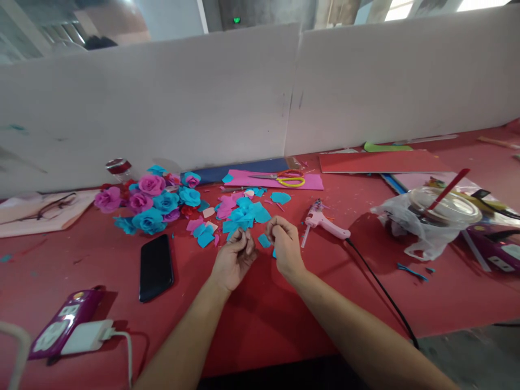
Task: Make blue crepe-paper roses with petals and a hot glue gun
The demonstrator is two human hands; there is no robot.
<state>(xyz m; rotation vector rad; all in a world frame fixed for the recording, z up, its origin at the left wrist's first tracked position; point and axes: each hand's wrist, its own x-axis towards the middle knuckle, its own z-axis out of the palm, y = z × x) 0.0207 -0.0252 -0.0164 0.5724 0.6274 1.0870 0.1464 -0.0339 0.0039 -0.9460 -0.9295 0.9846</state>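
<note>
Petals [244, 212], over 10, near 2 hands [232, 262].

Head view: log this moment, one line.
left hand: curled, grip unclear; right hand: curled, grip unclear; blue paper pieces: beyond hands; glue gun: lying right

Thin bright-blue cut paper pieces [242, 211] lie in a loose, overlapping heap mixed with pink paper scraps [226, 206], a few apart, on the red tabletop [252, 319].

The head camera looks forward and down, close over the red table [255, 330].
</note>
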